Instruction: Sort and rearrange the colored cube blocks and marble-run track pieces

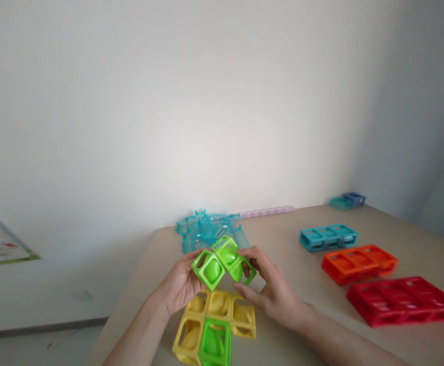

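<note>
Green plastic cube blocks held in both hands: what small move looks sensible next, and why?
Probably lower the green plastic cube blocks onto the yellow plastic cube blocks just beneath. The left hand and right hand hold the piece in the air right over that stack, which already has one green cube fitted.

Seen from 1 head-worn camera, looking forward and slightly down across the desk (283, 351) toward a bare white wall (206, 101). The person's 2 hands sit close in the lower centre; the desk's far edge and right corner lie farther off.
</note>
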`<move>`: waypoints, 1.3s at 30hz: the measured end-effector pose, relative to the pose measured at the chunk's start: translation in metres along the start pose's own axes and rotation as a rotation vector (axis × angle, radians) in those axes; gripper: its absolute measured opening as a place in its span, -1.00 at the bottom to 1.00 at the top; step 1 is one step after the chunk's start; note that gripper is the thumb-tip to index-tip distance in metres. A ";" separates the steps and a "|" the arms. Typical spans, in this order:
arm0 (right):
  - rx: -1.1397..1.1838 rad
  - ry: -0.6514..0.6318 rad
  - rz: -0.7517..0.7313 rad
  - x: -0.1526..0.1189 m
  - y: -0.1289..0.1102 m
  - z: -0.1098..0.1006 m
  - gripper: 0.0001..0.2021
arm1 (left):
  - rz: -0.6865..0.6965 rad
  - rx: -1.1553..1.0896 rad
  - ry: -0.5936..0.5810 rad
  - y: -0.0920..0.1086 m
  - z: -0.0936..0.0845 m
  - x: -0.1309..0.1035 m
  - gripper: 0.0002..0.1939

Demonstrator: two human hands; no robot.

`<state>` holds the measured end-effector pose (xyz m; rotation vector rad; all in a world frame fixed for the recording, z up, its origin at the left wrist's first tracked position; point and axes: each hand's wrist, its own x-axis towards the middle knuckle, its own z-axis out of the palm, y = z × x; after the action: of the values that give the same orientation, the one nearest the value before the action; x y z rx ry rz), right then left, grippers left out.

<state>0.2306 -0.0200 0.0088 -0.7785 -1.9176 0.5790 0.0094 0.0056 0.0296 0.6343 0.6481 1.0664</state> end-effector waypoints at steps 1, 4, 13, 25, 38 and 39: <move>-0.026 0.017 0.006 0.001 0.000 0.000 -0.55 | 0.001 0.000 0.011 0.001 0.002 0.000 -0.91; -0.071 0.042 0.032 0.002 0.001 -0.002 -0.56 | 0.049 0.090 -0.037 0.001 0.010 -0.004 -0.71; -0.063 -0.056 -0.038 0.000 -0.009 -0.003 -0.42 | 0.128 0.334 -0.188 -0.008 0.009 -0.014 -0.50; -0.096 -0.059 -0.043 0.002 -0.018 -0.005 -0.48 | 0.022 0.248 -0.268 -0.010 0.010 -0.017 -0.53; -0.194 -0.129 -0.013 0.002 -0.018 -0.011 -0.05 | 0.166 0.416 0.022 -0.014 0.025 -0.012 -0.67; -0.197 -0.143 -0.014 0.001 -0.018 -0.013 0.04 | 0.177 0.390 0.054 -0.014 0.025 -0.011 -0.68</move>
<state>0.2365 -0.0306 0.0274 -0.8669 -2.1331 0.4520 0.0323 -0.0133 0.0379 1.0179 0.8694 1.1331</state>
